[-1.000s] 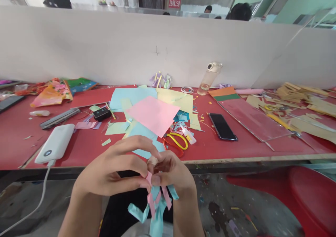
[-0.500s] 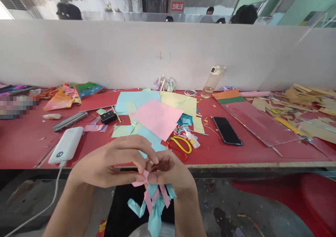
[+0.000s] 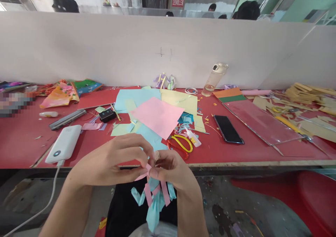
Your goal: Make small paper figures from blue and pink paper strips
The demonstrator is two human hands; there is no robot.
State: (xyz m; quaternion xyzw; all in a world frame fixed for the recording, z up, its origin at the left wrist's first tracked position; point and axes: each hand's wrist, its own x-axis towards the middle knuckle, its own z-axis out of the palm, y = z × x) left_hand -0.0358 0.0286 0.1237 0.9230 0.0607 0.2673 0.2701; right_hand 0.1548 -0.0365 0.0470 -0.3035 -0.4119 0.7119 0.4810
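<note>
Just in front of the table edge, over my lap, both hands meet at a small paper figure (image 3: 153, 209) of light blue folded paper with pink strips. My left hand (image 3: 112, 162) pinches a pink paper strip (image 3: 142, 176) between thumb and fingers at the figure's upper end. With thumb and bent fingers, my right hand (image 3: 172, 169) grips the top of the figure. Its twisted blue limbs and pink strips hang below my fingers. The fingers hide part of the figure's top.
Pink paper (image 3: 159, 116), blue and yellow sheets lie mid-table, near yellow-handled scissors (image 3: 185, 143) and a glue bottle (image 3: 193, 137). A phone (image 3: 228, 129), a water bottle (image 3: 214, 79) and a clear folder (image 3: 262, 121) stand or lie right; a white power bank (image 3: 64, 143) lies left. Behind runs a partition (image 3: 110, 48).
The view has shifted slightly. My left fingers have closed in on the pink strip near the figure's top, and the figure has turned a little in my right hand.
</note>
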